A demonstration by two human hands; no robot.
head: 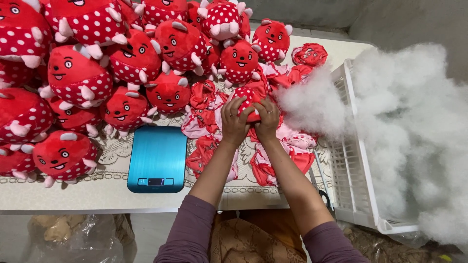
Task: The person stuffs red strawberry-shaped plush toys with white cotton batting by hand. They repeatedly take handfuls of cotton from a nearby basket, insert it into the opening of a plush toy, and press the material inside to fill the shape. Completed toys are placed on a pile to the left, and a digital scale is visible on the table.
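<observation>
- I see my left hand [235,122] and right hand [267,119] side by side above the middle of the table [97,197], both wrapped around one partly filled red plush toy [249,97] with white dots.
- Left fingers are curled closed around the toy's left side; right fingers are closed on its lower right side. Both hands grip it; thumbs press in at the centre.
- The toy sits above a heap of flat, unstuffed red and pink plush skins [209,122] spread on the lace tablecloth [114,153].
- Just to the right of my right hand, a mass of white fibre stuffing [404,126] spills from a white plastic crate [351,175] at the table's right edge; a tuft reaches almost to the toy.
- To the left, near my left forearm, a blue kitchen scale [157,158] lies flat, nothing on it.
- Behind and left of the scale, a pile of finished red dotted plush toys [97,63] with faces covers the table's far left.
</observation>
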